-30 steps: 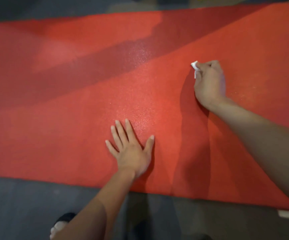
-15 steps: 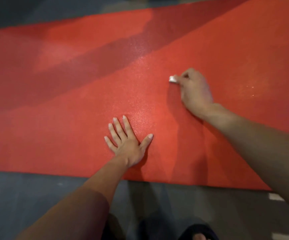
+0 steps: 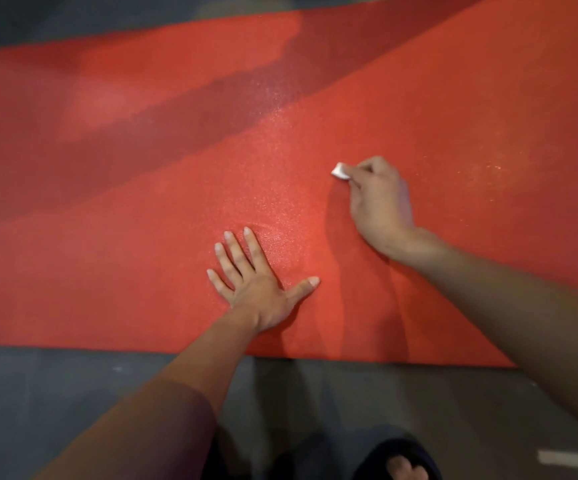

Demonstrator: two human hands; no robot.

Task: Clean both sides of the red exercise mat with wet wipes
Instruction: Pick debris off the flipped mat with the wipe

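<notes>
Red mat (image 3: 142,237) spread on grey floor (image 3: 38,410). Left hand (image 3: 259,285) flat, fingers spread. Right hand (image 3: 379,202) pinching white wipe (image 3: 340,171), just beyond left thumb side.

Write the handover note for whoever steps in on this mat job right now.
Left hand: flat, fingers spread, pressing the red mat down near its front edge.
Right hand: grips a small wadded wet wipe against the mat's middle.
Mat lies unrolled on the dark floor.
Done: cannot tell how much; faint sheen around the hands.
Left: finish this face, flip the mat, wipe the other side.
</notes>
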